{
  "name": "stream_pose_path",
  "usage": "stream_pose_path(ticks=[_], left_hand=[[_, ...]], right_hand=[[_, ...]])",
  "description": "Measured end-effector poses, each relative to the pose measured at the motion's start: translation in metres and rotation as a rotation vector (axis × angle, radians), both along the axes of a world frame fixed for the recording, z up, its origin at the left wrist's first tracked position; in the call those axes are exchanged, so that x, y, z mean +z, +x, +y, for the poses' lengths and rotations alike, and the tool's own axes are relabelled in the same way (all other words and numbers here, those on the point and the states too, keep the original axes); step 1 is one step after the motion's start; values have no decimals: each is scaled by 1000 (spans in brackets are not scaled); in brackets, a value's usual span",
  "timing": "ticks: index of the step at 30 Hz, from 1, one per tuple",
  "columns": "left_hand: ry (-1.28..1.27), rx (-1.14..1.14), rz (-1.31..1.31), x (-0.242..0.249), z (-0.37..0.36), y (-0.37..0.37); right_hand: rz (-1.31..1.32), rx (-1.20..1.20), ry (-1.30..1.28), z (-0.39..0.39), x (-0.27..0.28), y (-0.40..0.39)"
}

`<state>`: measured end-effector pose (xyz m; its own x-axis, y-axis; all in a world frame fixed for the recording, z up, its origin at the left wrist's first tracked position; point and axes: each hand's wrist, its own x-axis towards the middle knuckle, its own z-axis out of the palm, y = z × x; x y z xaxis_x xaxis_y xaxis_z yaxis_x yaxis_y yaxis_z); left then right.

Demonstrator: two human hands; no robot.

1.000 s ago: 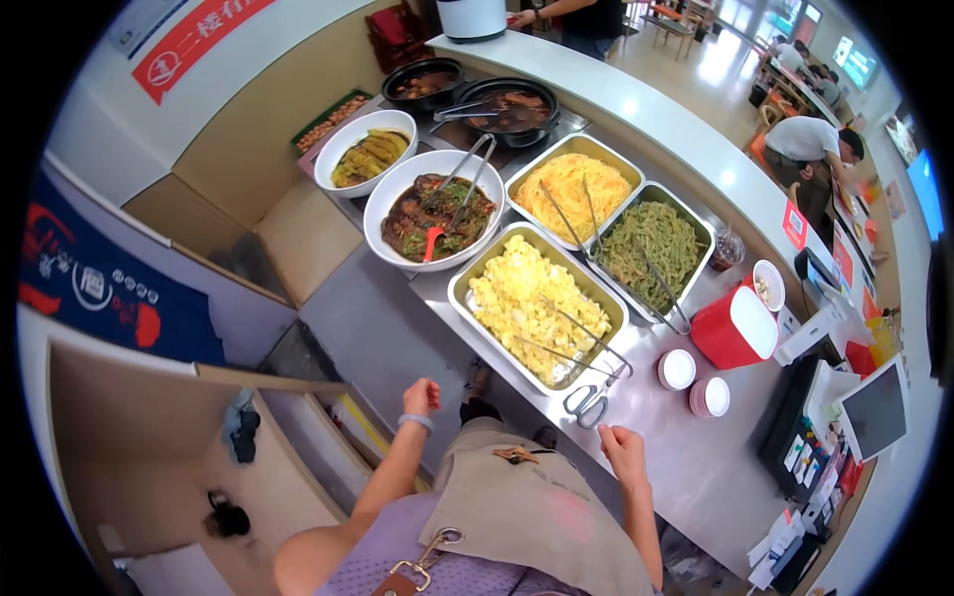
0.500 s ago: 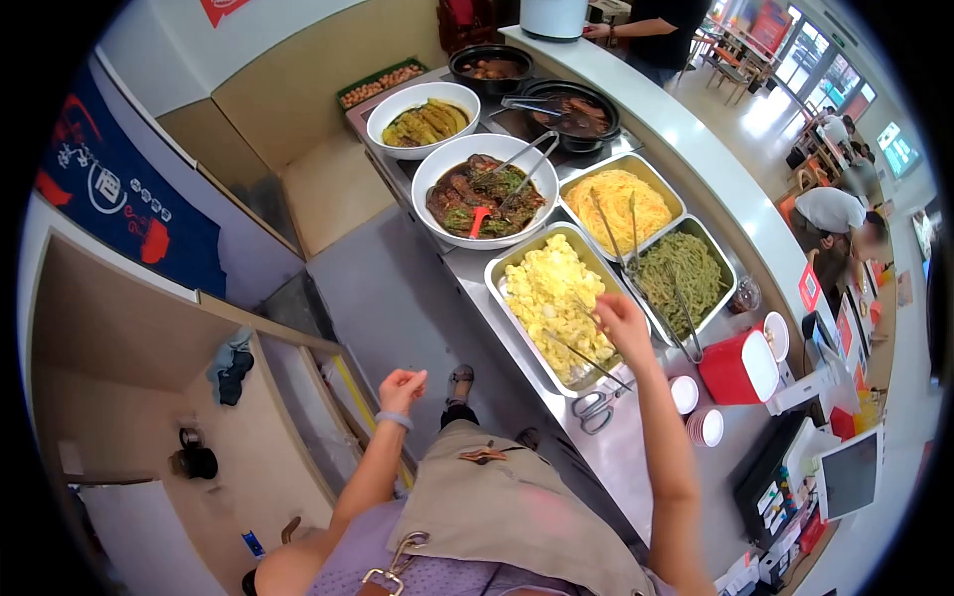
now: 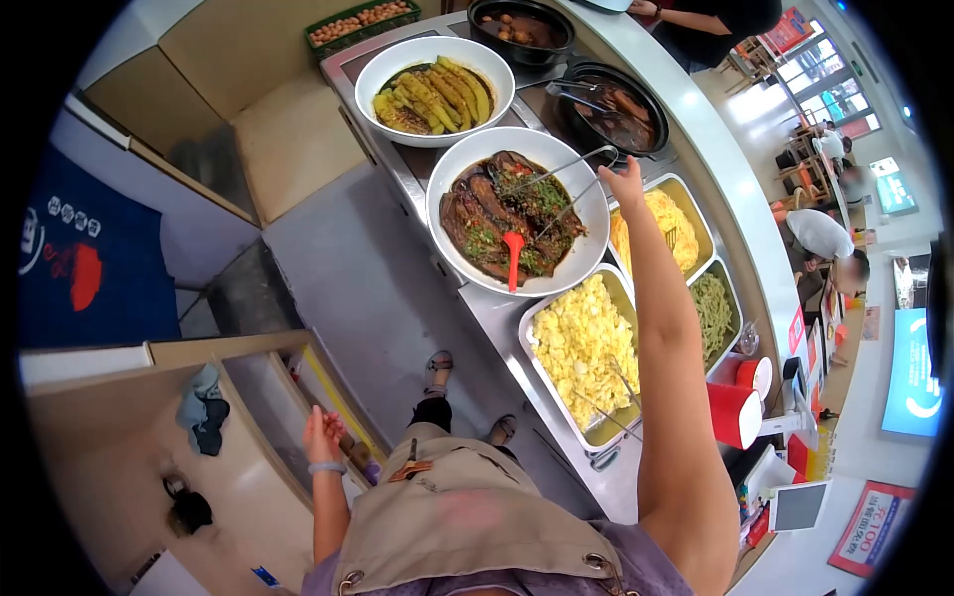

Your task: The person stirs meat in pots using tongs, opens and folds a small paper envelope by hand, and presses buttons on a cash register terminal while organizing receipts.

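Note:
My right hand (image 3: pixel 623 185) reaches over the counter to the handle end of the metal tongs (image 3: pixel 566 171), its thumb and fingers apart. Whether it touches them is hard to see. The tongs rest in a white bowl (image 3: pixel 437 194) of braised eggplant (image 3: pixel 487 214) with chopped greens, where a red spoon (image 3: pixel 513 260) also lies. Below my right forearm are trays of scrambled eggs (image 3: pixel 586 343), yellow noodles (image 3: pixel 664 233) and green noodles (image 3: pixel 711 308). Another pair of tongs (image 3: pixel 608 405) lies in the eggs. My left hand (image 3: pixel 324 437) hangs beside the shelving, empty, fingers loosely spread.
Behind the eggplant stand a bowl of green peppers (image 3: pixel 437 94) and two dark pots (image 3: pixel 519 35) (image 3: pixel 611 109). A crate of eggs (image 3: pixel 363 25) sits at the far end. Scissors (image 3: pixel 604 457) and a red container (image 3: pixel 733 412) are nearer me. A person (image 3: pixel 715 25) stands across the counter.
My right hand has moved from above the scrambled eggs forward to the tongs at the eggplant bowl. My left hand has shifted left. My view has moved along the counter.

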<state>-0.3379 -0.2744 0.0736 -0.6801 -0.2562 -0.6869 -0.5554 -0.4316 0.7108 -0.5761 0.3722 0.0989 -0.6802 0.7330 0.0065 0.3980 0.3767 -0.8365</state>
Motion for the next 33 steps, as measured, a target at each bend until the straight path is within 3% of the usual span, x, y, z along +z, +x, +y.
stream_pose_path(ticks=[5, 8, 12, 16, 18, 20, 22, 24, 29, 33], left_hand=[[30, -22, -77, -9, -1, -24], [56, -9, -147, -11, 6, -36], [124, -56, -106, -17, 10, -52], [155, -111, -94, -25, 14, -66], [154, -135, -101, -25, 20, -76], [154, -162, -100, -23, 26, -80], [175, -208, -42, -21, 34, -90], [199, -215, -26, -27, 39, -92], [214, -251, -67, -34, 45, -92], [204, -254, -45, -26, 50, -96]], right_hand=[[-141, -4, -129, -6, 13, -12], [-99, -10, -64, -5, 12, -16], [20, -40, -200, -20, 34, -9], [187, 201, -155, -87, 84, 24], [272, 343, -38, -137, 115, 41], [84, 477, 91, -177, 130, 64], [225, 677, 151, -212, 123, 83], [235, 828, 435, -238, 119, 100], [208, 878, 565, -285, 94, 123], [78, 836, 523, -303, 82, 125]])
